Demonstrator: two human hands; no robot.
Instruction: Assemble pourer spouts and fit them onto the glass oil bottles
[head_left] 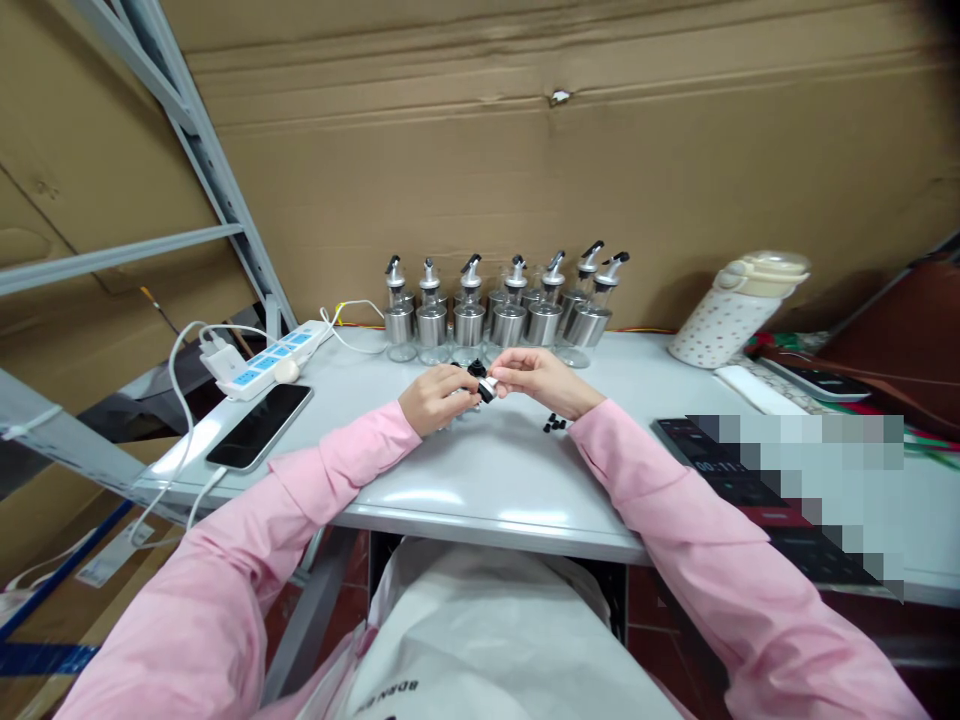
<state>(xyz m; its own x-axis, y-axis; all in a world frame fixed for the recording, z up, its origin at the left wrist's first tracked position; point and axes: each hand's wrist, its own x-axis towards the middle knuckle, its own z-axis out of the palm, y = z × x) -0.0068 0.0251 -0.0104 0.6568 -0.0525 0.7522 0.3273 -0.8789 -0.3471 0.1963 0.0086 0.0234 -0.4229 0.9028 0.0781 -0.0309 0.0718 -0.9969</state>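
Note:
Over the middle of the table, my left hand [441, 398] and my right hand [541, 378] meet around a small black-and-white part [487, 390]. It resembles a piece of a bottle pourer, but my fingers cover some of it. The left fingers close on its black side, and the right thumb and fingertips pinch its pale end. Just behind my fingers lie black pieces [477, 368], partly hidden. Several tiny black caps or plugs [555, 424] rest near my right wrist. Beyond the hands stand glass-and-steel bottles [469, 325] with pourer spouts, in rows.
A power strip [274, 358] with white cables and a phone [261, 427] lie on the left of the table [480, 490]. A spotted white flask [731, 315] stands at right, with a dark device with a display [720, 465] nearer. Cardboard [480, 150] rises behind.

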